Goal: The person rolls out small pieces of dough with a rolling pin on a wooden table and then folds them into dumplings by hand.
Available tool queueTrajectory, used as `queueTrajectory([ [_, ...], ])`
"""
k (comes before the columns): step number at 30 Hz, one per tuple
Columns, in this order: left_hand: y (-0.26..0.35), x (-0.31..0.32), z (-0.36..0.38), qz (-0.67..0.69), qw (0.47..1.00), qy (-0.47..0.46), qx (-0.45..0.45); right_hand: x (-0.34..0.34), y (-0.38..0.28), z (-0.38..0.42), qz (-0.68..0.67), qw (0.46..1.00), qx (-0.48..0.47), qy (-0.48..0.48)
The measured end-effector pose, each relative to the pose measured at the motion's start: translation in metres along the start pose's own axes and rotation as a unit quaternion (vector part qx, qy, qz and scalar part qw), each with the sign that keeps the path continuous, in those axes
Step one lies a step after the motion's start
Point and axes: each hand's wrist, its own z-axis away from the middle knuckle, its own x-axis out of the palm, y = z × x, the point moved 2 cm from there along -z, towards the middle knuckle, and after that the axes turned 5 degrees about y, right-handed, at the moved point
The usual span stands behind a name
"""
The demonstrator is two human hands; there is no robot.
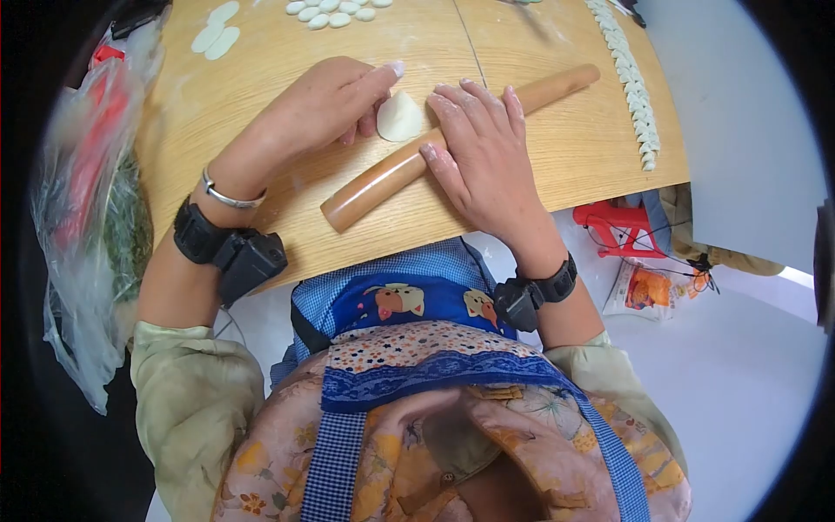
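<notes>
Beside the pin, a small round piece of rolled dough [399, 118] has its near edge close to the wood. My left hand [344, 100] is closed at the dough's left side, its curled fingers at the edge and the thumb stretched above it. Across the wooden rolling pin [378, 185] lies my right hand [481, 143], palm down, fingers straight and slightly spread, dusted with flour. The pin slants over the table, its near end toward my left arm. Part of its middle is hidden under the right hand.
Several small dough pieces [329, 12] lie at the table's [261, 230] far side, with flat dough ovals [222, 42] to their left. A long row of pleated dough pieces [628, 78] runs along the right edge. A plastic bag [74, 235] hangs at the left.
</notes>
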Motion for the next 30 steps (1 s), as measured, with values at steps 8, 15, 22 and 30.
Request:
queueTrajectory([
  [8,-0.004,0.001,-0.002,-0.131,0.985,0.041,0.108,0.017,0.009,-0.031,0.019,0.998,-0.031,0.056],
  [15,-0.009,0.000,-0.003,-0.127,0.984,0.032,0.118,0.029,0.014,-0.054,0.002,0.999,-0.023,0.049],
  [22,-0.010,0.001,-0.002,-0.109,0.989,0.021,0.094,-0.007,0.012,0.013,-0.006,1.000,0.010,0.006],
  [30,-0.004,-0.006,-0.003,-0.083,0.994,-0.018,0.063,-0.012,0.013,0.030,-0.005,0.999,0.041,0.013],
])
